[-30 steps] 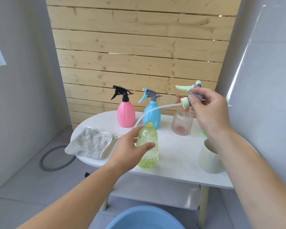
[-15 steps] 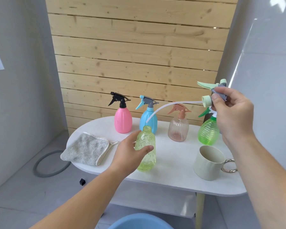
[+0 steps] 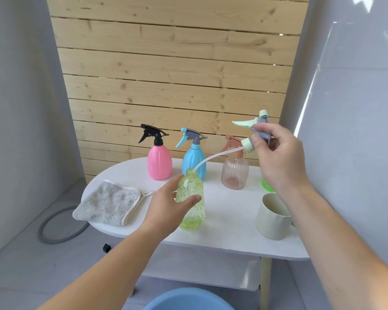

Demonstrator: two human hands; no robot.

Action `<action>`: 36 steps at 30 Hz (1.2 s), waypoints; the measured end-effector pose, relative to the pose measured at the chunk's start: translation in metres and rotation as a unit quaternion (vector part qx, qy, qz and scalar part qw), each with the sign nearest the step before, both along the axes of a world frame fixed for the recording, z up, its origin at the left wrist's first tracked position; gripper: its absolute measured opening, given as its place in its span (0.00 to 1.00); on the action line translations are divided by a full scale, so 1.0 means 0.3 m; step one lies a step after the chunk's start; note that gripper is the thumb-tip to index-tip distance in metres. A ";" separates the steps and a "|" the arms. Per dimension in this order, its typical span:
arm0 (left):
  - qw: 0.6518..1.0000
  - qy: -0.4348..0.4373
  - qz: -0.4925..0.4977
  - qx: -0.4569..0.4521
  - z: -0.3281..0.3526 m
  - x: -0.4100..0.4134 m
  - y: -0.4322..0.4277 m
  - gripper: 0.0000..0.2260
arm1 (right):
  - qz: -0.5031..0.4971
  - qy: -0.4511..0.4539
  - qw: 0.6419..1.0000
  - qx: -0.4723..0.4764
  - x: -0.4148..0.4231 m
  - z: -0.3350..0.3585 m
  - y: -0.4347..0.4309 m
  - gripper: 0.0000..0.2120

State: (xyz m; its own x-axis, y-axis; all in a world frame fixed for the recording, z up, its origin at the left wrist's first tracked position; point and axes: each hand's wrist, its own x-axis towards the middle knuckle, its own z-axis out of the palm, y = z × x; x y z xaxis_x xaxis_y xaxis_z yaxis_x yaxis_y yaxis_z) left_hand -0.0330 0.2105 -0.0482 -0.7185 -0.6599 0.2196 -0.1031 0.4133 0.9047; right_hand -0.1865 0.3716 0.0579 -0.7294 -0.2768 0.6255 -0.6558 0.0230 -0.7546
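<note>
Now left hand [image 3: 166, 209] grips bottle [image 3: 190, 202] — right hand [image 3: 278, 157] holds sprayer [image 3: 253, 133]

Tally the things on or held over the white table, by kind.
Bottles: 5 (pink bottle, blue bottle, brown-tinted bottle, green bottle mostly hidden behind the right hand, yellow-green bottle gripped by the left hand)
Detached spray head, held in the right hand: 1
Cloth: 1
Mug: 1
Total: 8
</note>
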 end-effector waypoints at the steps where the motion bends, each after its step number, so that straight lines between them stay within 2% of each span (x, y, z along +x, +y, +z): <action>1: 1.000 -0.001 0.000 0.000 0.000 -0.001 0.001 0.21 | 0.008 0.011 1.000 0.017 0.012 -0.010 -0.016 0.11; 4: 1.000 0.003 0.000 0.009 -0.003 -0.006 0.002 0.24 | 0.047 0.049 0.995 0.067 0.055 -0.043 -0.068 0.14; 7: 1.000 0.002 -0.015 0.020 -0.013 -0.009 -0.005 0.28 | 0.078 0.073 0.989 0.102 0.101 -0.065 -0.116 0.22; 11: 0.999 -0.015 -0.034 0.012 -0.037 -0.012 -0.020 0.35 | 0.133 0.028 0.985 0.107 0.129 -0.093 -0.177 0.31; 16: 0.999 -0.016 -0.033 0.005 -0.053 -0.031 -0.030 0.41 | 0.144 0.009 0.981 0.132 0.134 -0.109 -0.226 0.21; 19: 0.999 -0.019 -0.038 0.003 -0.055 -0.047 -0.037 0.39 | 0.163 0.014 0.977 0.138 0.127 -0.106 -0.233 0.20; 28: 0.998 -0.020 -0.062 0.006 -0.055 -0.084 -0.031 0.33 | 0.157 0.064 0.963 0.211 0.087 -0.111 -0.217 0.23; 32: 0.998 -0.017 -0.065 0.018 -0.061 -0.086 -0.038 0.33 | 0.177 0.048 0.966 0.181 0.071 -0.118 -0.212 0.25; 36: 0.997 -0.020 -0.067 0.016 -0.064 -0.085 -0.036 0.32 | 0.232 0.013 0.962 0.140 0.069 -0.139 -0.202 0.31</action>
